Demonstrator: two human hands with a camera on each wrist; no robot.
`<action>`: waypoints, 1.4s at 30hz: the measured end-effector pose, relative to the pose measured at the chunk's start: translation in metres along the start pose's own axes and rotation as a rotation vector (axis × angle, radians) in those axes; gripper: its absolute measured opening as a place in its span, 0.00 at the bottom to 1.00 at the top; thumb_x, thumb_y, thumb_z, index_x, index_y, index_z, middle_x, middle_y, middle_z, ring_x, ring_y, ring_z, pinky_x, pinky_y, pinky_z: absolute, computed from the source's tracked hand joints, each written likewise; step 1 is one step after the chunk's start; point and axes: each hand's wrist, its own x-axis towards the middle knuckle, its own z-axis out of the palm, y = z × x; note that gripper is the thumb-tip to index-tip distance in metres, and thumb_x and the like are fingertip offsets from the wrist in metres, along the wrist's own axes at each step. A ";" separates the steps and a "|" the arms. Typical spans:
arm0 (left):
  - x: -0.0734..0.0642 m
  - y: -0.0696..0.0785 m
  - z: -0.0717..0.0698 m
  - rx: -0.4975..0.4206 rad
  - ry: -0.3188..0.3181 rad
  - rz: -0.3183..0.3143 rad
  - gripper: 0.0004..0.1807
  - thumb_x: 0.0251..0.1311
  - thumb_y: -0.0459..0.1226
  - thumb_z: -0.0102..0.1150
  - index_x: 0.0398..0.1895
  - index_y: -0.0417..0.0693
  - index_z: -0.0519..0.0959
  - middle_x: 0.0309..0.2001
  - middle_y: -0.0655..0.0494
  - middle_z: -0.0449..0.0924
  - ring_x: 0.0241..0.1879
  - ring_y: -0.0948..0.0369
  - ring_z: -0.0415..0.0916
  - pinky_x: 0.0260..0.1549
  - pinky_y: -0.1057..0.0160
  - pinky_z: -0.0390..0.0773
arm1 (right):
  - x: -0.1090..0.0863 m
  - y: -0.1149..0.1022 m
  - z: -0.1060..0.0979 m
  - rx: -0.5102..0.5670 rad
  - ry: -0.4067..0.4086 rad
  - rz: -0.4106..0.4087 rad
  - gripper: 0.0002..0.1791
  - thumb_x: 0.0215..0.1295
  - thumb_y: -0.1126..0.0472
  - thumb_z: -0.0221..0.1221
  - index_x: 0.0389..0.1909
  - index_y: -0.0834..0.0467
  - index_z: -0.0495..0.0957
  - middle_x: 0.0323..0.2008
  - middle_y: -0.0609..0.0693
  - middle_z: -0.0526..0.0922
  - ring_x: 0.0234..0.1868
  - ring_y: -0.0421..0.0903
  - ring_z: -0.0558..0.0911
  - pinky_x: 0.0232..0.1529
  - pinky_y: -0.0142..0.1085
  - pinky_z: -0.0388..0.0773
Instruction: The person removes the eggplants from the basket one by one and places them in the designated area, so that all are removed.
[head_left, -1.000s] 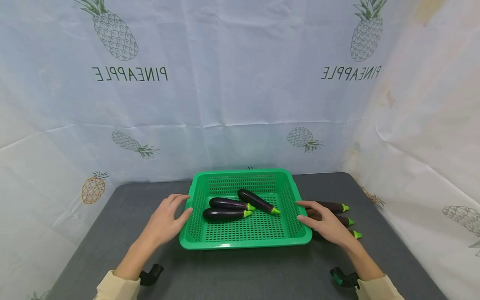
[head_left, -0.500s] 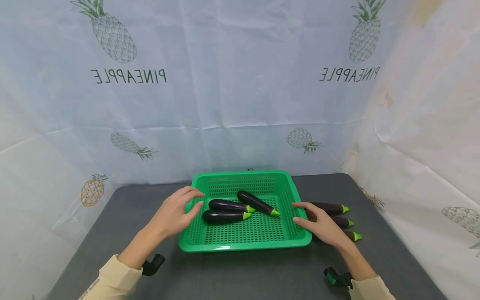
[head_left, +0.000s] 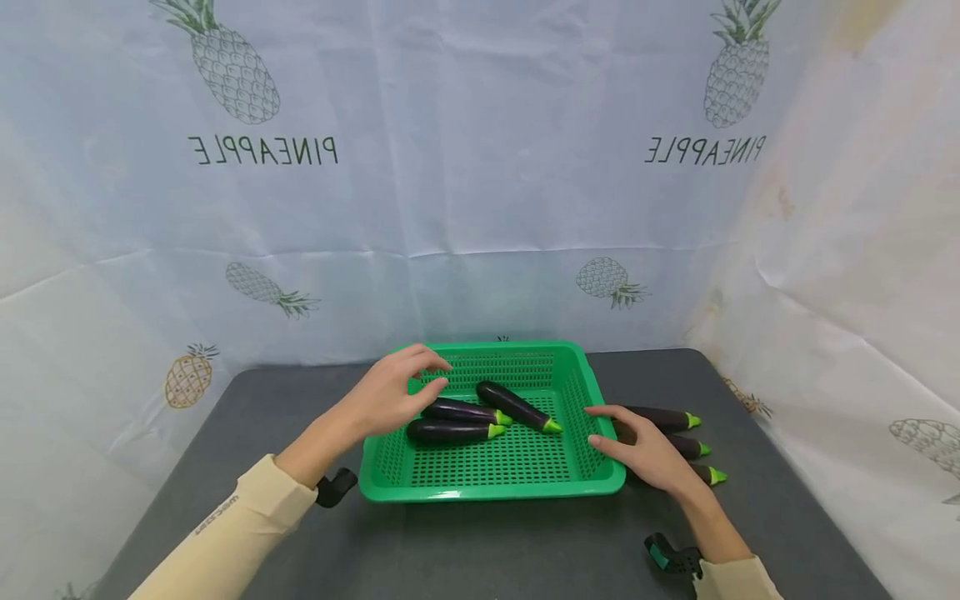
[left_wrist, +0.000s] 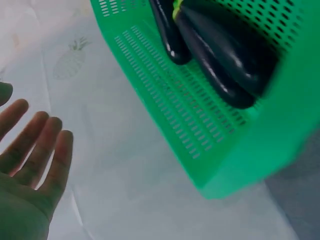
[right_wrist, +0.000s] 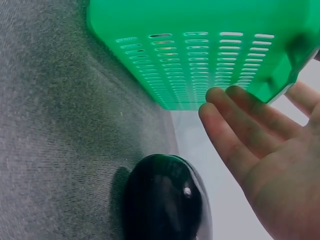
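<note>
A green plastic basket (head_left: 491, 492) holds three eggplants: a front one (head_left: 450, 432), one (head_left: 461, 410) just behind it, and a slanted one (head_left: 516, 405) toward the right. Above the basket's left side is my left hand (head_left: 393, 393), fingers loosely extended and holding nothing. It partly hides the back-left rim. My right hand (head_left: 643, 450) lies at the right rim, its thumb and a finger reaching over it. In the right wrist view, other fingers (right_wrist: 240, 122) extend outside the wall, and whether they touch it is unclear.
Right of the basket, partly behind my right hand, lie three more eggplants (head_left: 666, 418) with green stems. All stands on a dark grey table (head_left: 480, 550). A pineapple-print sheet (head_left: 480, 183) hangs behind and along both sides.
My left hand has moved right and away from me, from beside the basket's left rim to above its inside. The right hand has shifted slightly left; basket and eggplants stay put.
</note>
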 end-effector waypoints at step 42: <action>0.088 0.000 0.104 0.319 -0.376 0.097 0.17 0.76 0.47 0.54 0.61 0.54 0.80 0.59 0.54 0.78 0.58 0.54 0.74 0.55 0.52 0.75 | 0.001 0.007 0.003 0.023 0.003 -0.035 0.25 0.75 0.55 0.60 0.70 0.55 0.71 0.69 0.59 0.71 0.65 0.60 0.75 0.51 0.40 0.79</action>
